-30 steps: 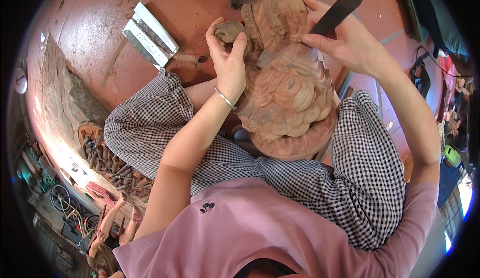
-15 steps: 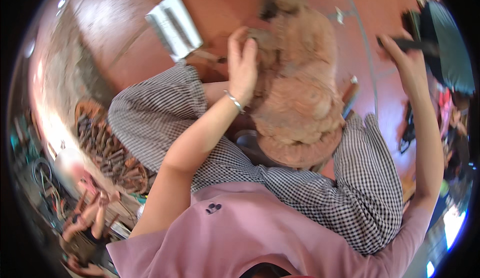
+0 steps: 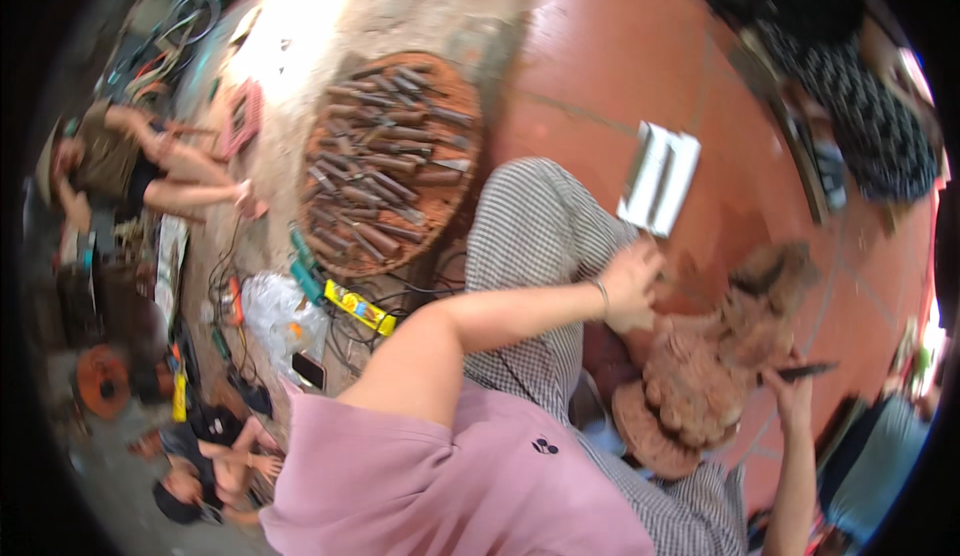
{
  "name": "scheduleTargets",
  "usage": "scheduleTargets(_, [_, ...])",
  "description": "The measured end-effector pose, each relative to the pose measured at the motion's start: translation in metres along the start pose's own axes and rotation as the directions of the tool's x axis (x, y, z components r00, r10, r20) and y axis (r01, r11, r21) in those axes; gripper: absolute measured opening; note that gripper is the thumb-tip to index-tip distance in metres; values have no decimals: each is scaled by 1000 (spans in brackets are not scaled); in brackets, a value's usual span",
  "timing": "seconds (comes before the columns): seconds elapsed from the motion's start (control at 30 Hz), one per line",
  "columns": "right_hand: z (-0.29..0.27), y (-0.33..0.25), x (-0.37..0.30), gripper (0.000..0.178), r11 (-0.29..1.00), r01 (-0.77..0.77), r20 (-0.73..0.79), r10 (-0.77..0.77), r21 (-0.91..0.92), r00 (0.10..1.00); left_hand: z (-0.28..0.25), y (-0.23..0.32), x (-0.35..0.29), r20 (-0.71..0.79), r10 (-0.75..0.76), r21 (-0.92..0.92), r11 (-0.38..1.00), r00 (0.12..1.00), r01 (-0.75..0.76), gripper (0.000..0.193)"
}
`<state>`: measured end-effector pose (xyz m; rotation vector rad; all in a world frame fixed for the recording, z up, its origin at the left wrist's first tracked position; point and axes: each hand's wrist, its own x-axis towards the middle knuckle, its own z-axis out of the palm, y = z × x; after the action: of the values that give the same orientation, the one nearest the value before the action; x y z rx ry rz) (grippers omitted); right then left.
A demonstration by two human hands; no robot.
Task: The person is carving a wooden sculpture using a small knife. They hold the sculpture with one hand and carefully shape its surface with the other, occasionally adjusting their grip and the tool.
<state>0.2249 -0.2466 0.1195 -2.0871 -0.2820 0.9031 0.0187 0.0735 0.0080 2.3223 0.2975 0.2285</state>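
Note:
A carved reddish-brown wooden figure (image 3: 700, 381) on a round base lies between my legs, tilted toward the right. My left hand (image 3: 632, 281) is beside its upper left side, near my knee, with bent, blurred fingers apart. Just beyond those fingertips, a white slab (image 3: 678, 181) with a dark strip along it rests on the floor. On the figure's right, my right hand (image 3: 793, 396) is closed round a dark flat-bladed tool (image 3: 812, 368) that points rightward. The tool's exact kind is too blurred to tell.
A round tray (image 3: 478, 126) piled with several wooden-handled carving chisels (image 3: 385, 161) stands left of my knee. Near it are a plastic bag (image 3: 285, 321), a phone (image 3: 308, 369), a yellow strip (image 3: 360, 310) and cables. Other people sit at the left and at the far right.
My view has swung left, bringing the chisel tray into full sight. My left hand has come off the figure toward the white slab. My right hand still holds the dark tool, now closer to the figure.

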Motion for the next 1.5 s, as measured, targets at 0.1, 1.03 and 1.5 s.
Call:
scheduleTargets(0.1, [4, 9, 22, 72, 999, 26, 62, -23, -39, 998, 13, 3, -28, -37, -15, -22, 1000, 999, 14, 50])
scheduleTargets(1.03, [22, -34, 10, 32, 999, 27, 246, -33, 28, 969, 62, 74, -103, 189, 172, -428, 900, 967, -77, 93])
scheduleTargets(1.5, [-2, -12, 41, 52, 974, -217, 251, 225, -60, 942, 79, 63, -99, 175, 211, -355, 925, 962, -138, 92])
